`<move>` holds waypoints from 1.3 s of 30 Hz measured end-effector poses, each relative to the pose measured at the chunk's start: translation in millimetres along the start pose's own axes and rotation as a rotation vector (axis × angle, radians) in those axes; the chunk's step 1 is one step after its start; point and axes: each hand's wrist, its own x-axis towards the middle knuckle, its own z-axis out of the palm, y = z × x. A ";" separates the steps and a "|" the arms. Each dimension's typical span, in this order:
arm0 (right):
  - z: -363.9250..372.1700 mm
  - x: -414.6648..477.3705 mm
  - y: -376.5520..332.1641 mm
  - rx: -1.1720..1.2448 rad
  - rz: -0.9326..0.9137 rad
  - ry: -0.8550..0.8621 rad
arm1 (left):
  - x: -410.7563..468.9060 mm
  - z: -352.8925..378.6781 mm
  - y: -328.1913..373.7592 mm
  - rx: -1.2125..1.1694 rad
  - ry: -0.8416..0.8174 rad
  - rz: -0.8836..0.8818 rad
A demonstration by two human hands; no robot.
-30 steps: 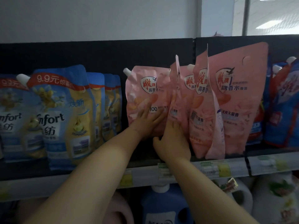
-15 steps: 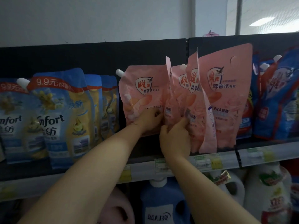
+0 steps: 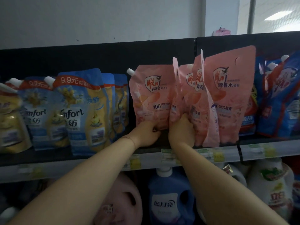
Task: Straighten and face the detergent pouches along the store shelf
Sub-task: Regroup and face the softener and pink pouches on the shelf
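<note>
We take the spouted pink pouch as ref pt. It stands upright on the top shelf, label to the front, white spout at its top-left corner.

Far left of it is a row of blue-yellow Comfort pouches, facing front and leaning a bit. More of the same sit behind them, ending just beside the ref pouch's left edge.

The left hand is at the ref pouch's bottom edge, fingers curled onto it and gripping it. There's a dark gap under that edge, so we can't tell if the pouch rests on the shelf or is raised.

Touching the ref pouch's right edge is a second pink pouch, turned nearly edge-on. The right hand grips its lower part, thumb on the front, other fingers wrapped behind, approx. level w/ the left hand.

Right of that, more pink pouches overlap, one of them edge-on. Then comes a tall front-facing pink pouch, standing higher than the ref pouch. Farther right are blue-red pouches, tilted and blurry.

Below the ref pouch runs the price rail w/ tags. Under it, on the lower level, are a pink jug, a blue jug and white jugs.
</note>
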 end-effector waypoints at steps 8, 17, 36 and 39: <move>-18.6 -17.9 -13.1 -0.123 -0.103 -0.148 | -41.3 -10.9 9.0 0.141 0.006 -0.161; -44.7 -43.5 -21.4 -0.227 -0.504 -0.163 | -45.4 -15.1 17.7 0.008 0.074 -0.249; -46.7 -2.0 -50.4 -0.096 -0.096 -0.285 | -34.6 -43.2 4.4 -0.162 0.147 -0.302; -64.0 6.1 -59.2 0.095 0.018 -0.250 | -28.3 -49.4 6.2 -0.208 0.162 -0.313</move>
